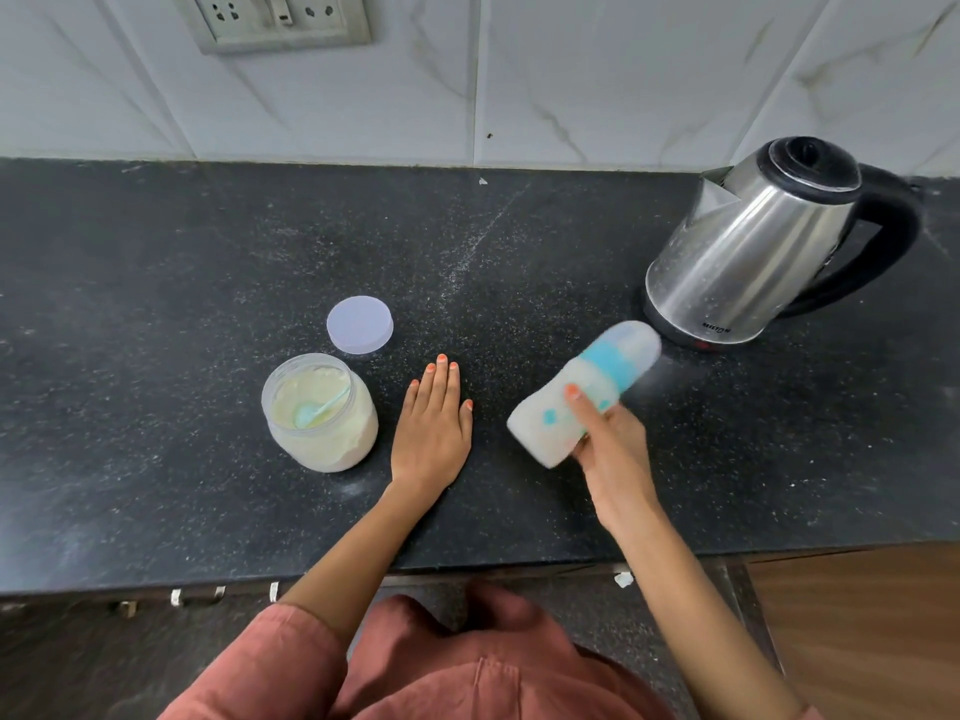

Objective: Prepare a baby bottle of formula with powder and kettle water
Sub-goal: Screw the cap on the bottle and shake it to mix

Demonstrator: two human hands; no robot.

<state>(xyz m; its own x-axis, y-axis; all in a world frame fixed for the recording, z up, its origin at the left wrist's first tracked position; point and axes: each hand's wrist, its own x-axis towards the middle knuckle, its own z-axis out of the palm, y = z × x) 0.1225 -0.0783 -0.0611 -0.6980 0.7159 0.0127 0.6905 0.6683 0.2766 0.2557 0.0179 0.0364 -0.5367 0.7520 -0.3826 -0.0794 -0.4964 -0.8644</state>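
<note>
The right hand [613, 444] grips the baby bottle [592, 374] around its lower body, thumb across the front and fingers curled behind. The forearm reaches in from the near edge of the table [156, 304], angled towards the kettle [753, 252]. The bottle is tilted, its capped blue-ringed top pointing up at the kettle's base and close to it, its white bottom end further from the kettle. Its outline is smeared with blur, so finer detail cannot be made out.

The left hand [434, 426] lies flat and relaxed on the table, palm down, fingers straight and together, holding nothing. It is well away from the kettle, on the far side of the bottle from it.

Further still from the kettle, just beside that hand, stands the open powder jar [343, 449] with a blue scoop [317, 410] resting in the powder. Its round lid [359, 324] lies flat just behind the jar.
</note>
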